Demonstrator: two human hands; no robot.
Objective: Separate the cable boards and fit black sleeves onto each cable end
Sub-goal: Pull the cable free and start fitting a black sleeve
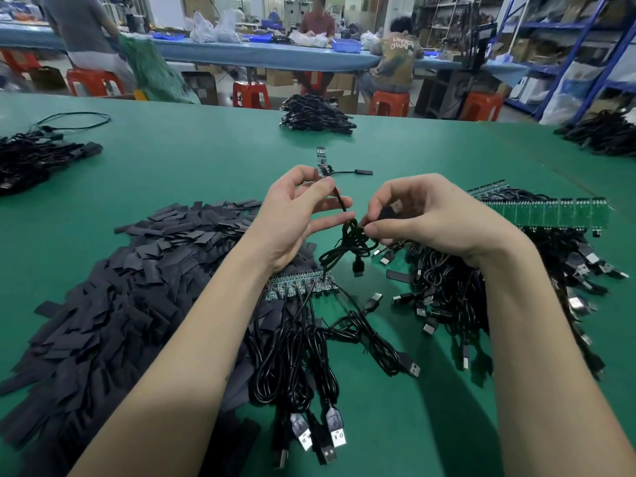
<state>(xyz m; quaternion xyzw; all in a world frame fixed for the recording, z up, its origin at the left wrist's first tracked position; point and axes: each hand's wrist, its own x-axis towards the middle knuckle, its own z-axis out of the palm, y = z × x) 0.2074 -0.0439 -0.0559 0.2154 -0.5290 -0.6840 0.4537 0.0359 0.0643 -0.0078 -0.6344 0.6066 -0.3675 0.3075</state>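
Beside the heap of black sleeves (pixel 113 294), the left hand (pixel 296 215) pinches a separated board's limp, light cable (pixel 339 201) just below the small stiff board (pixel 321 163), while the right hand (pixel 423 215) grips its plug end (pixel 392 210), the firmer hold

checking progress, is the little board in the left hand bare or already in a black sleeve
Bare. The small board sticks up above the left hand with its green face and parts showing, and the black sleeves lie in a pile on the table.
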